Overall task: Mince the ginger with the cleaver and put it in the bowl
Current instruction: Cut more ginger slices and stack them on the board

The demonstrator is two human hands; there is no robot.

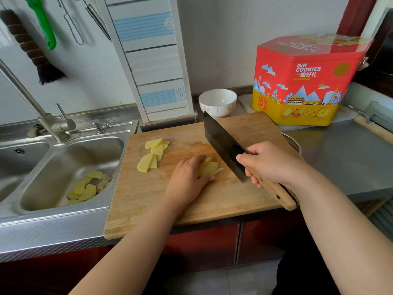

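A wooden cutting board [191,201] lies on the counter. My left hand [188,179] presses down on a small stack of yellow ginger slices [211,167] in the board's middle. My right hand [270,162] grips the wooden handle of a dark cleaver [223,143], whose blade is raised just right of that stack, edge tilted toward the board. Two more fans of ginger slices [154,154] lie on the board's left part. A white bowl [217,102] stands empty behind the board.
A steel sink [68,165] to the left holds ginger peelings and slices [85,188]; its tap [51,124] rises at the back. A red and yellow cookie tin [304,81] stands at the back right. Steel counter [348,158] extends right of the board.
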